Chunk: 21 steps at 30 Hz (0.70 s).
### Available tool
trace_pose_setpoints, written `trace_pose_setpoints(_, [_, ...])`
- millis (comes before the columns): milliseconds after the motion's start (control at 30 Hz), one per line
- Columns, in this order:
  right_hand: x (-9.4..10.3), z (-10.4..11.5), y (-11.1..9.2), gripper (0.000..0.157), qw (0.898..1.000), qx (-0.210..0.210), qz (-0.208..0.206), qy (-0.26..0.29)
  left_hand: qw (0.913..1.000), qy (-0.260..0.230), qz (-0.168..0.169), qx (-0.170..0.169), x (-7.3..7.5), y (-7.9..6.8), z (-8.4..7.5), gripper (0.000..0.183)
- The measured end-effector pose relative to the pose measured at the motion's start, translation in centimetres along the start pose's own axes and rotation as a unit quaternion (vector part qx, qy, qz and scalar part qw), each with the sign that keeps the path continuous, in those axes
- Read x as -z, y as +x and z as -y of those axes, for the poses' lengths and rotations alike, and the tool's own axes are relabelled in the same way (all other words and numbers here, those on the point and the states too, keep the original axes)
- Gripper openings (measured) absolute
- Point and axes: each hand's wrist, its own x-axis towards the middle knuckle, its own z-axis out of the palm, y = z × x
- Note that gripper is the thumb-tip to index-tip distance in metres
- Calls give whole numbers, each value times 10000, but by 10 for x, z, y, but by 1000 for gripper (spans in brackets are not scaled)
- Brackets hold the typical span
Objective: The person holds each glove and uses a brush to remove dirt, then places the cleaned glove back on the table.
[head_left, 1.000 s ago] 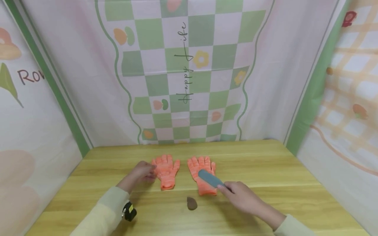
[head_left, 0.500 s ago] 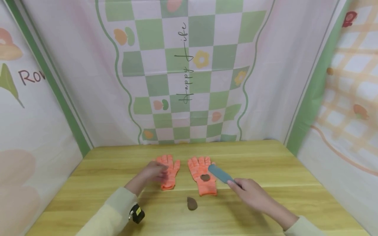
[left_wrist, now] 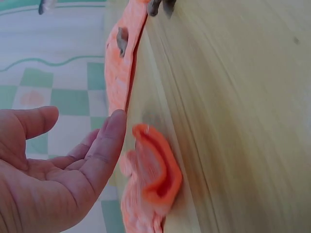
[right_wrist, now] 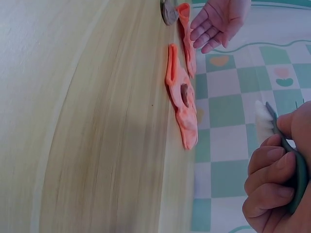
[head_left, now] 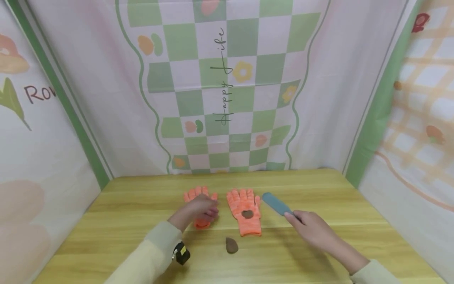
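My left hand hovers over the left orange knit glove, covering most of its palm; its fingers are loosely extended and hold nothing in the left wrist view. To its right lies the other orange glove, fingers pointing away, with a brown clump on its palm. A second, teardrop-shaped brown clump sits on the table in front of the gloves. My right hand grips a teal-backed brush by its handle, to the right of the right glove. Pale bristles show in the right wrist view.
The wooden table runs back to a green-and-white checked curtain. Printed cloth sides close off the left and right. A black wrist camera sits at my left sleeve.
My left hand has moved right, from the left glove's edge to over its palm. The brush has shifted right off the right glove, uncovering the brown clump on it.
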Motion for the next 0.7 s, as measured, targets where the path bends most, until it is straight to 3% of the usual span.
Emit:
trace_pose_setpoints(267, [7,-10,-1,45,9998,47,-147,-127,9992,380,-6,-75,-19,11,0,28])
trace_pose_setpoints(500, [11,-14,-2,44,9998,23,-140,-137,9983,549,82,-172,-30,13,-5,37])
trace_pose_setpoints(700, [15,-17,-2,45,9996,-75,-175,-199,9959,891,-77,-108,-38,16,-10,23])
